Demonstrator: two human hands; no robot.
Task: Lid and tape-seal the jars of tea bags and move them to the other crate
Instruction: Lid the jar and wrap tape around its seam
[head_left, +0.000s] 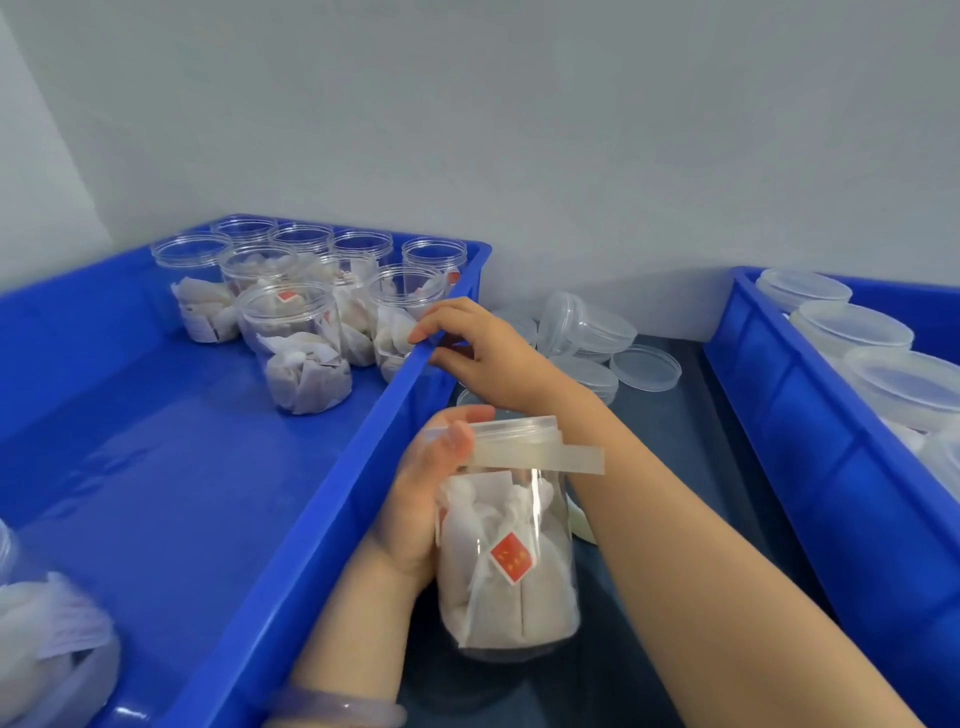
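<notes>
- Pale wall (519, 130) at the back; a dark worktop (691, 441) runs between two blue crates.
- My left hand (421, 499) grips the jar (514, 571) of tea bags over the worktop. The jar is about upright, with its lid (514, 431) on.
- A tape strip (561, 460) lies left to right along the lid's edge. My left thumb pins one end; the loose end juts right.
- My right hand (483, 348) is beyond the jar, fingertips on the left crate (322, 519) rim. I cannot tell whether it pinches anything.
- Hands are apart. As I judge it, the right must come back nearer to wrap that loose end.
- The right crate (779, 415), holding lidded jars (852, 327), lies right of the jar.
</notes>
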